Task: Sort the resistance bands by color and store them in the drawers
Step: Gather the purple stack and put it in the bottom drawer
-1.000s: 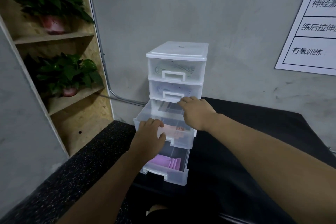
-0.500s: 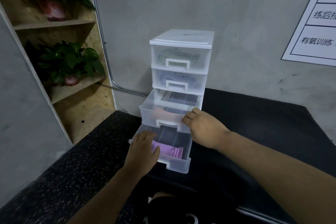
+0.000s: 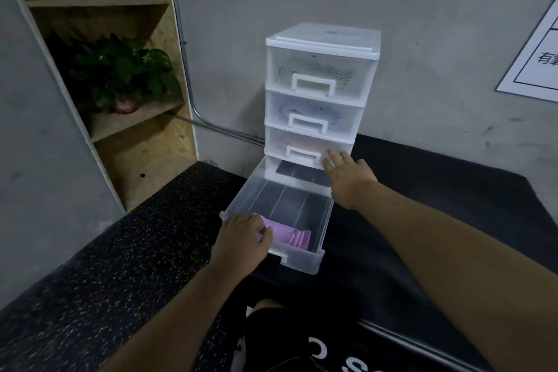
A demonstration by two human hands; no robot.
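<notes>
A clear plastic drawer unit [image 3: 323, 39] with four drawers stands against the wall. The top drawer holds a pale green band [image 3: 317, 69], the second a bluish band [image 3: 308, 110]. The third drawer [image 3: 280, 142] is pushed in, with something pinkish faintly visible inside. My right hand [image 3: 347, 174] touches its front right side with straight fingers. The bottom drawer [image 3: 327, 220] is pulled far out, and a folded purple band [image 3: 291, 234] lies at its front. My left hand [image 3: 241, 240] grips the front left rim of this drawer, fingers curled over the edge beside the purple band.
The unit sits at the back left of a black padded bench [image 3: 453, 205]. A speckled black rubber floor [image 3: 120, 266] lies to the left. A wooden shelf with potted plants [image 3: 120, 75] stands at the far left. A white poster [image 3: 537, 54] hangs on the right wall.
The third drawer, open a second ago, has been pushed in by my right hand. My left hand dropped from that drawer's front to the bottom drawer's front rim.
</notes>
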